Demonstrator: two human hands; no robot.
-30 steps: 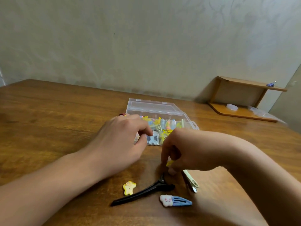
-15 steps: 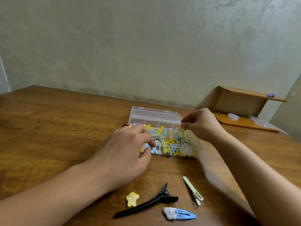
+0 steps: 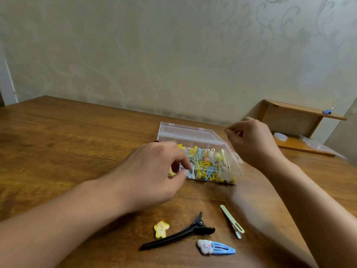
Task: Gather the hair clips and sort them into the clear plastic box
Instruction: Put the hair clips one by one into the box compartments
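Your right hand (image 3: 253, 144), fingers curled and pinched on nothing visible, has risen beside the clear box (image 3: 201, 157) on the table (image 3: 58, 142); your left hand (image 3: 154, 175) still grips its front corner.

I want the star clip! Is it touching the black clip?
Apart. Head view shows bare table between the star clip and the black clip.

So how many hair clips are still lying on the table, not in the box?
4, all near the front edge: a yellow star clip, a long black clip, a pale green clip, and a blue cloud clip. The arms may hide others.
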